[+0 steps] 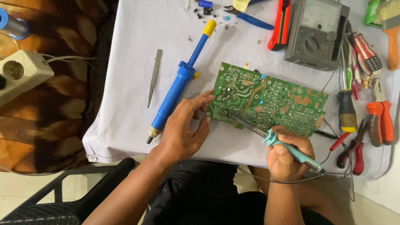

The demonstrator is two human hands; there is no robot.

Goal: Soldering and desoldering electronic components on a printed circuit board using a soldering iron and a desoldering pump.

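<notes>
Right hand (287, 156) grips a teal soldering iron (271, 139) pen-style, fingers closed round the handle, tip down on the green circuit board (266, 100) near its lower-left part. Left hand (185, 129) lies open w/ fingertips pressed to the board's left edge, holding nothing, just steadying it. Board sits solder-side up at centre frame on a white cloth (133, 50). To do this well, I'd judge: keep the tip on one joint only, wrist braced on the table edge, left fingers clear of the hot shaft, which passes just beside them. Blue desoldering pump (179, 83) w/ yellow knob lies diagonally just left of the board, near the left hand; metal tweezers (154, 77) further left. Upper right: grey analog multimeter (316, 33), red cutter (281, 25), blue pliers (246, 16). Right edge: screwdrivers, red-handled pliers (381, 121), a brush (391, 29). Iron's cord trails at lower right and could snag. Power strip (21, 75) at upper left, off the cloth.
</notes>
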